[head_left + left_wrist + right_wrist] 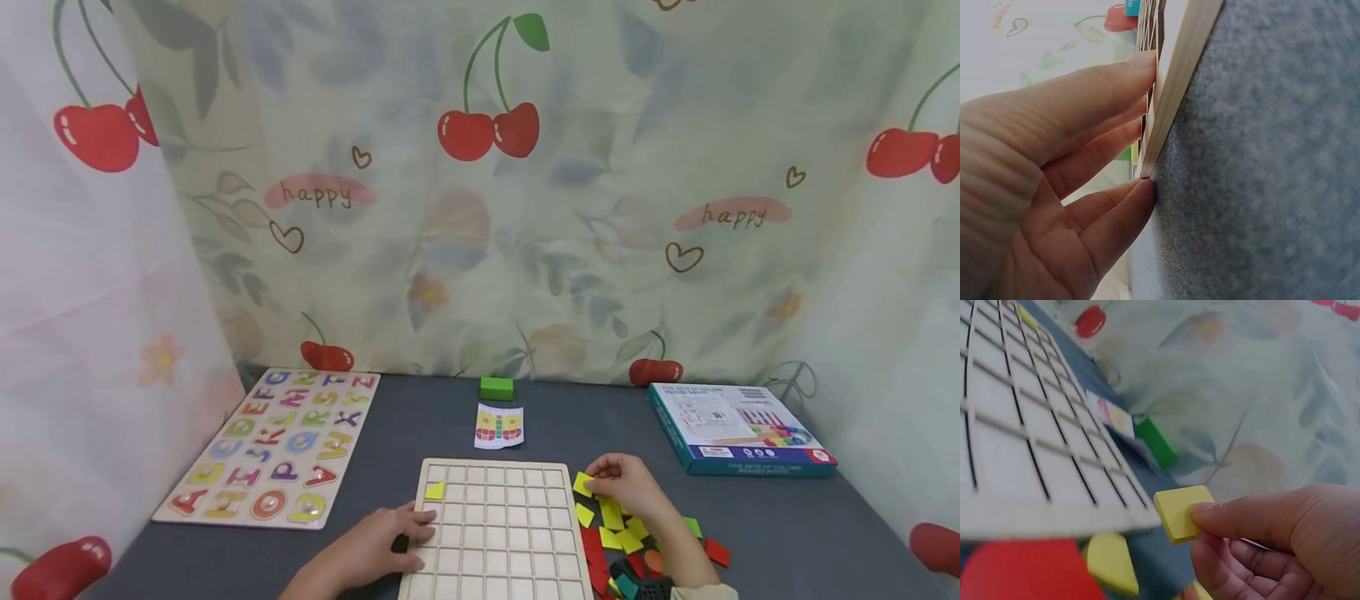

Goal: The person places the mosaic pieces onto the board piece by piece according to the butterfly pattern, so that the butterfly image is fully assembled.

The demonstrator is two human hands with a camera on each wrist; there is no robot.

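My right hand [628,483] pinches a yellow square tile [1179,514] between thumb and fingers, just beyond the right edge of the wooden grid board [497,463]. My left hand [378,542] rests against the board's left edge, its thumb and fingertips touching the rim, as the left wrist view also shows. One yellow tile [434,491] sits in a cell near the board's upper left corner. Loose red tiles [594,560] and several yellow tiles [611,514] lie to the right of the board, partly hidden by my right forearm.
Behind the board lie a butterfly pattern card [498,427] and a green block [497,388]. An alphabet puzzle board [247,475] is at the left. A blue-edged box [738,429] lies at the back right. Printed curtains surround the dark table.
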